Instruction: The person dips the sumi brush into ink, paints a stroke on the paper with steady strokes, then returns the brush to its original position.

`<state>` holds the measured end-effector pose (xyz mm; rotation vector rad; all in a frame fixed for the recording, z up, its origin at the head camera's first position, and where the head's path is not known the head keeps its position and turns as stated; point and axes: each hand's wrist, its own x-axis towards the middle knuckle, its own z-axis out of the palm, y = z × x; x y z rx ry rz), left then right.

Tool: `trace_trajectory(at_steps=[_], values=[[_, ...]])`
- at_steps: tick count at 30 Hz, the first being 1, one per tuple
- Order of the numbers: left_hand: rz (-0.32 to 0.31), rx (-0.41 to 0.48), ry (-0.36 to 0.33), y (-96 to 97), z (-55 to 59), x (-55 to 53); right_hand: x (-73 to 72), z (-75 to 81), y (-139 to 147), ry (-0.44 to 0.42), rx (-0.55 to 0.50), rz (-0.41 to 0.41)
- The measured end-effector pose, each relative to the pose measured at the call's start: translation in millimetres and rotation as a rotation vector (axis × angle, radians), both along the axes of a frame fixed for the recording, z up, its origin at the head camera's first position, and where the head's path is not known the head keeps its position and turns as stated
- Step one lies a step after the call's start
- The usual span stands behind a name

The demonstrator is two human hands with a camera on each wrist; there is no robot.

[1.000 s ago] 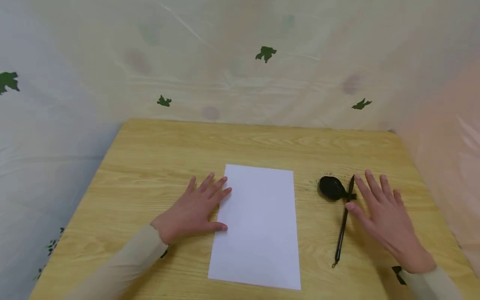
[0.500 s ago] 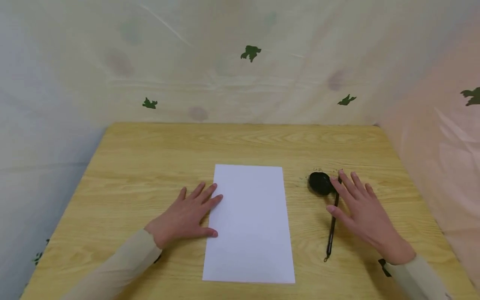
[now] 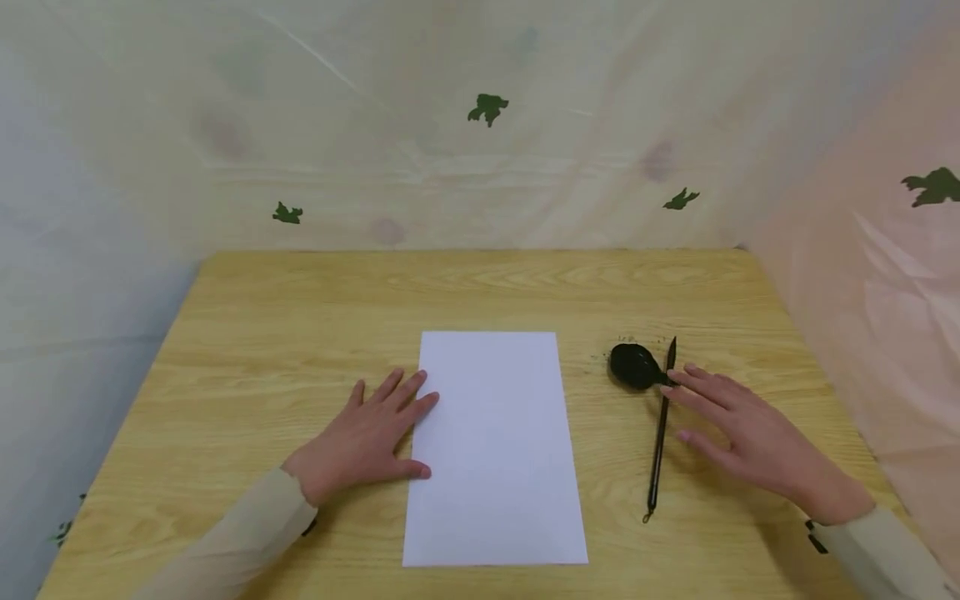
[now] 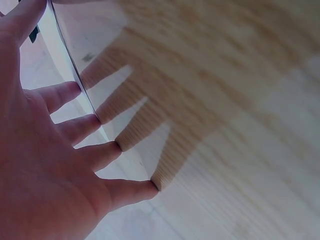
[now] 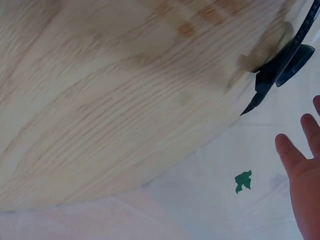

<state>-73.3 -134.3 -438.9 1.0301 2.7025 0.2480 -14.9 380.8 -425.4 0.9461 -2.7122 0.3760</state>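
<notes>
Hands: 2, left hand (image 3: 367, 437) and right hand (image 3: 742, 433), on the table (image 3: 300, 333)
Paper sheets: 1, white sheet (image 3: 491, 442) at table centre
Brush pens: 1, black (image 3: 660, 429), right of the sheet
Black round objects: 1 (image 3: 633, 365), beside the pen's far end
Green leaf prints on backdrop: 4 whole ones above the table

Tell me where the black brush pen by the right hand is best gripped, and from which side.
Probably pinch the brush pen at mid-shaft, coming from its right, where the right hand already lies open. The shaft is thin and flat on the table, and its far end rests against the black ink blob, so avoid that end.
</notes>
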Motion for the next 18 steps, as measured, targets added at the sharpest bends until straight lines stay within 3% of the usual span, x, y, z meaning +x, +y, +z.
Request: trace_trajectory(at_steps=[9, 18], values=[[0.004, 0.016, -0.006, 0.4, -4.2, 0.7, -11.2, -9.9, 3.8, 0.129, 0.034, 0.258], [0.0, 0.027, 0.011, -0.7, -4.4, 1.3, -16.5, -15.1, -0.2, 0.125, 0.012, 0.31]])
